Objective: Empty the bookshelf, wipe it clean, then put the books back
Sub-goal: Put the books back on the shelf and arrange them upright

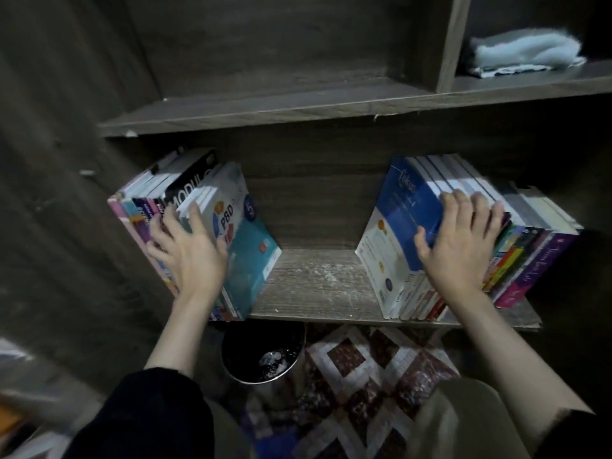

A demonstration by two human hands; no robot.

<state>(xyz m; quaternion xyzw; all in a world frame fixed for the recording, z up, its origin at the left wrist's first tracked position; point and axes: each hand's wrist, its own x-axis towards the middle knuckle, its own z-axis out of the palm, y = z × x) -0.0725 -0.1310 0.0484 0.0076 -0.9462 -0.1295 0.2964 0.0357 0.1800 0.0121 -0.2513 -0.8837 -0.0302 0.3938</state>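
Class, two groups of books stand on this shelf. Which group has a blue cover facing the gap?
The right group, under the right hand; the left group shows a white-and-teal cover.

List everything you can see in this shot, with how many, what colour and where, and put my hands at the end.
bookshelf: one, dark brown wood, fills the view
left books: one row, count unclear, mixed colours with a teal and white cover facing the gap, left of the lower shelf
right books: one row, count unclear, blue cover facing the gap, purple spine at far right, right of the lower shelf
gap: one, bare dusty board between the two rows
cloth: one, pale grey-white, upper right compartment
bin: one, dark, on the floor below the shelf
rug: one, red and white pattern, floor
left hand: open, flat on the left books
right hand: fingers over the right books
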